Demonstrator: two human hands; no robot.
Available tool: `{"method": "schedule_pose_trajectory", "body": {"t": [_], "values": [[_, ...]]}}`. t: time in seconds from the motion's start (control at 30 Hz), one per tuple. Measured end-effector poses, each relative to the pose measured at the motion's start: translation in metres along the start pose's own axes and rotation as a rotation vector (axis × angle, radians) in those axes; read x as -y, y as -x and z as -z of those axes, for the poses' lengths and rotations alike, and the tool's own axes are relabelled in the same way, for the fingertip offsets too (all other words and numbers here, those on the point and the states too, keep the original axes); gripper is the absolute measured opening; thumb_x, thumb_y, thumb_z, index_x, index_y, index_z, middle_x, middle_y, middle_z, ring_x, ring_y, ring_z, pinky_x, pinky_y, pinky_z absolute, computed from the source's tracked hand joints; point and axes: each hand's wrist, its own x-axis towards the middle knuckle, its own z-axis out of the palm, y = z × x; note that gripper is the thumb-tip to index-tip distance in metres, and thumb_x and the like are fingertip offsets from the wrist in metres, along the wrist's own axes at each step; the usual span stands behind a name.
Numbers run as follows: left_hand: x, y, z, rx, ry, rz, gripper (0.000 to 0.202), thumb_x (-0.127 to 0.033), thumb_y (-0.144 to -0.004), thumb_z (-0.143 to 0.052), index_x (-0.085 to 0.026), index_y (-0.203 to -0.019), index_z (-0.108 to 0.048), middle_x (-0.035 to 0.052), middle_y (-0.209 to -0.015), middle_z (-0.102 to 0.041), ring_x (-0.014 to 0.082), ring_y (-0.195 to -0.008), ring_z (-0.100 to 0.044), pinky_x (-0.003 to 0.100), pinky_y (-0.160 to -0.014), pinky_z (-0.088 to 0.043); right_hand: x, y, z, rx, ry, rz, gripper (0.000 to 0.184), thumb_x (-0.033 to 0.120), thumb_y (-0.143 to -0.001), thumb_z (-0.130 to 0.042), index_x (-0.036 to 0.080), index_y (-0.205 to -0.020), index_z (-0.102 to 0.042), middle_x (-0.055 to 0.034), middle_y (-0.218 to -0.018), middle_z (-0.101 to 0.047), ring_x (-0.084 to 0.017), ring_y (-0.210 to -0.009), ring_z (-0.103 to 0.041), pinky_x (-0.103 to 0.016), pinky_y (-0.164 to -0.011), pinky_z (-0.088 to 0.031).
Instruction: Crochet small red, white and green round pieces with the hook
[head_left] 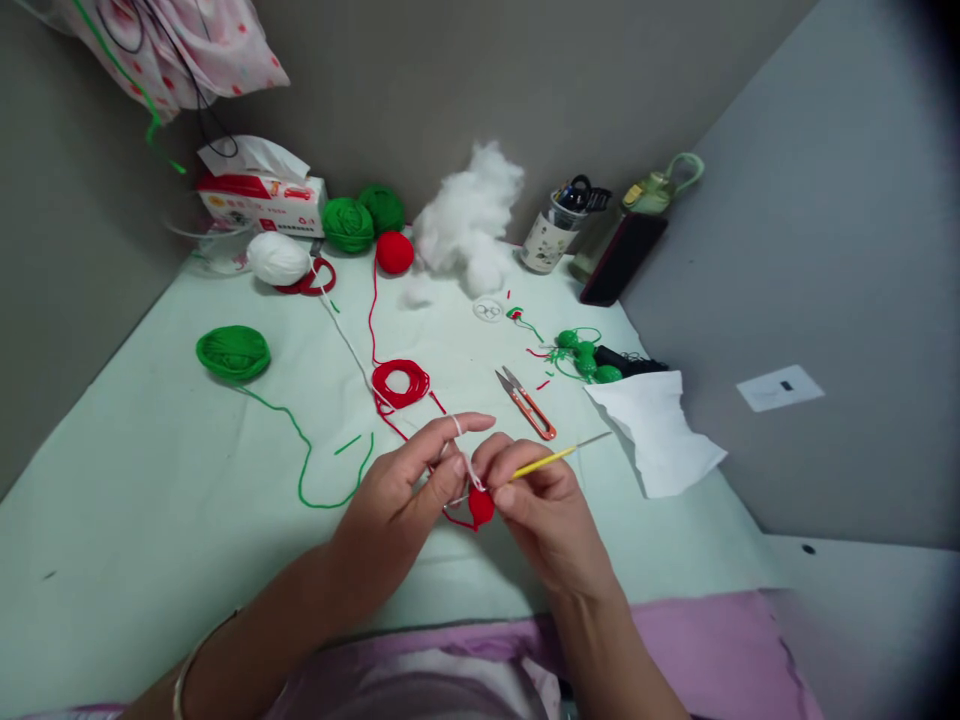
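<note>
1. Nearest the person, just above the pale green tabletop (pixel 135 540), the left hand (pixel 409 490) and right hand (pixel 540 500) meet, fingertips almost touching.
2. The left hand pinches a small red crochet piece (pixel 481 506) between thumb and middle fingers. Its forefinger is stretched out with a white yarn strand (pixel 352 350) looped over it.
3. The right hand is closed in a pinch on a yellow crochet hook (pixel 551 460). The hook's long axis runs from lower left to upper right. Its working end is at the red piece, and its grey free end points away to the right, towards a crumpled white sheet (pixel 660 430).
4. Just beyond the hands lie orange thread snips (pixel 527 402), blades pointing up and left, and a red yarn coil (pixel 400 382) whose strand trails towards the hands.
5. To the left sits a flat green yarn ball (pixel 233 352). Its loose green strand (pixel 307 460) curls close to the left wrist.
6. Further right is a cluster of small green crochet balls (pixel 589 360).
7. At the back edge stand a tissue box (pixel 262 200), a white yarn ball (pixel 277 258), two green balls (pixel 349 224), a red ball (pixel 394 252), white stuffing (pixel 469 225) and a cup of pens (pixel 551 240).
</note>
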Motion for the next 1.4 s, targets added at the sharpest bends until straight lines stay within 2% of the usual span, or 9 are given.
{"method": "schedule_pose_trajectory", "body": {"t": [0.3, 0.43, 0.57, 0.7, 0.97, 1.1, 1.2, 1.27, 1.4], "values": [[0.003, -0.004, 0.010, -0.087, -0.127, -0.115, 0.039, -0.029, -0.100, -0.058, -0.028, -0.137, -0.071, -0.0042, -0.074, -0.063, 0.0143, -0.068, -0.057, 0.026, -0.072, -0.046, -0.003, 0.000, -0.003, 0.058, -0.016, -0.033, 0.025, 0.027, -0.077, -0.090, 0.021, -0.069, -0.067, 0.0008, -0.076, -0.062, -0.010, -0.060, -0.053, -0.024, -0.056, -0.048], [0.008, -0.004, 0.006, -0.017, 0.013, -0.063, 0.049, -0.038, -0.103, -0.056, -0.023, -0.149, -0.059, 0.0008, -0.090, -0.071, 0.0176, -0.084, -0.065, 0.030, -0.082, -0.049, 0.001, 0.000, 0.000, -0.019, -0.011, 0.035, 0.023, 0.027, -0.079, -0.089, 0.021, -0.069, -0.069, 0.0012, -0.075, -0.062, -0.010, -0.058, -0.051, -0.023, -0.055, -0.046], [0.007, -0.001, 0.001, 0.126, 0.223, 0.105, 0.058, -0.048, -0.105, -0.050, -0.016, -0.154, -0.052, -0.0036, -0.068, -0.059, 0.0148, -0.059, -0.052, 0.028, -0.061, -0.043, 0.008, -0.002, 0.003, -0.109, 0.045, 0.045, 0.023, 0.025, -0.075, -0.090, 0.021, -0.068, -0.068, 0.0009, -0.074, -0.063, -0.011, -0.059, -0.051, -0.024, -0.054, -0.045], [0.000, 0.000, 0.007, 0.084, 0.213, 0.106, 0.053, -0.038, -0.098, -0.065, -0.021, -0.148, -0.060, -0.0091, -0.062, -0.040, 0.0120, -0.056, -0.036, 0.025, -0.055, -0.032, 0.011, -0.002, 0.003, -0.090, 0.076, 0.030, 0.023, 0.024, -0.076, -0.088, 0.021, -0.067, -0.067, 0.0010, -0.074, -0.062, -0.010, -0.058, -0.050, -0.023, -0.052, -0.042], [-0.006, -0.004, 0.029, 0.119, 0.344, 0.139, 0.041, -0.042, -0.097, -0.070, -0.022, -0.133, -0.075, -0.0089, -0.058, -0.035, 0.0093, -0.052, -0.027, 0.024, -0.050, -0.021, 0.004, 0.002, 0.005, 0.051, 0.060, -0.008, 0.021, 0.023, -0.081, -0.084, 0.020, -0.070, -0.066, 0.0005, -0.078, -0.061, -0.010, -0.062, -0.051, -0.024, -0.057, -0.045], [-0.001, -0.005, 0.032, 0.050, 0.270, 0.125, 0.033, -0.042, -0.095, -0.071, -0.022, -0.119, -0.081, -0.0074, -0.057, -0.038, 0.0104, -0.054, -0.034, 0.024, -0.053, -0.029, 0.002, 0.004, 0.008, 0.097, 0.053, -0.062, 0.017, 0.020, -0.082, -0.083, 0.019, -0.073, -0.069, -0.0003, -0.081, -0.063, -0.010, -0.063, -0.053, -0.023, -0.058, -0.045], [0.000, -0.006, 0.027, -0.092, 0.071, 0.054, 0.026, -0.038, -0.093, -0.072, -0.022, -0.110, -0.083, -0.0013, -0.068, -0.059, 0.0143, -0.065, -0.050, 0.025, -0.063, -0.043, 0.004, 0.004, 0.009, 0.121, 0.080, -0.103, 0.016, 0.021, -0.083, -0.084, 0.019, -0.074, -0.070, -0.0007, -0.085, -0.063, -0.010, -0.064, -0.056, -0.024, -0.059, -0.048], [0.001, -0.007, 0.021, -0.174, -0.039, -0.004, 0.030, -0.039, -0.095, -0.069, -0.023, -0.117, -0.081, 0.0040, -0.089, -0.073, 0.0181, -0.079, -0.061, 0.028, -0.073, -0.050, 0.005, 0.005, 0.008, 0.118, 0.091, -0.100, 0.015, 0.021, -0.085, -0.083, 0.020, -0.075, -0.071, -0.0008, -0.088, -0.062, -0.010, -0.065, -0.058, -0.025, -0.061, -0.050], [0.006, -0.011, 0.014, -0.167, -0.267, -0.241, 0.037, -0.033, -0.100, -0.056, -0.020, -0.131, -0.072, 0.0106, -0.121, -0.073, 0.0261, -0.112, -0.066, 0.037, -0.099, -0.050, 0.006, 0.007, 0.006, 0.117, 0.132, -0.078, 0.013, 0.018, -0.086, -0.082, 0.021, -0.076, -0.073, -0.0006, -0.088, -0.064, -0.010, -0.068, -0.058, -0.024, -0.063, -0.048]]}}
